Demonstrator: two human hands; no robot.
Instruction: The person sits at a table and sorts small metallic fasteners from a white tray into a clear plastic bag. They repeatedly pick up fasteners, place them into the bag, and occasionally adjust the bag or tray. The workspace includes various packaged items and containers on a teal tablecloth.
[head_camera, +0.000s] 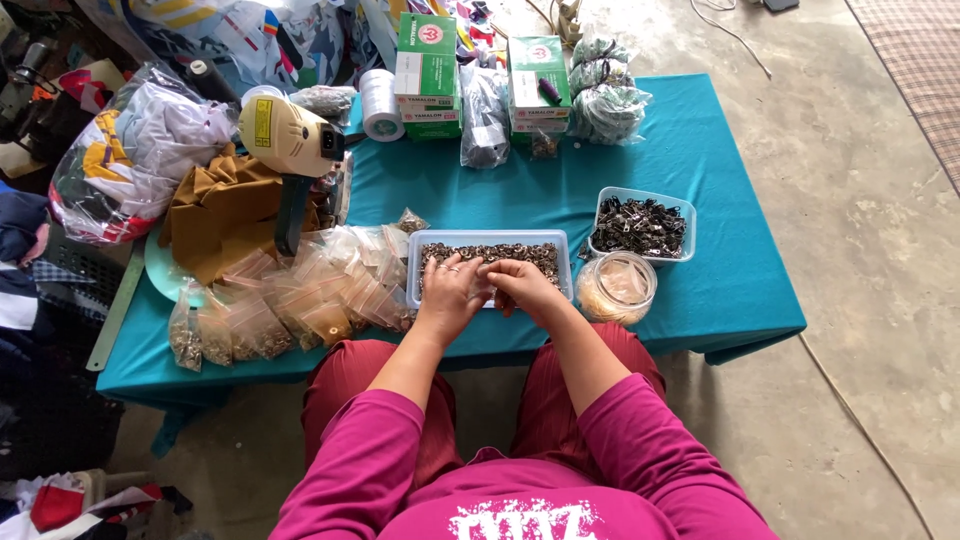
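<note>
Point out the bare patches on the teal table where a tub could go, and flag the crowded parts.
Bare cloth lies mid-table, between the green boxes behind and the clear tray where the left hand and right hand work. The right end, beyond the tub of dark clips and round jar, is free. The left side, with small bags and brown cloth, is crowded.

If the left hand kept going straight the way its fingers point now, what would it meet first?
Likely the small metal pieces in the clear tray: the left hand already rests over its near edge, pointing away from the person. Depth is hard to judge.
</note>
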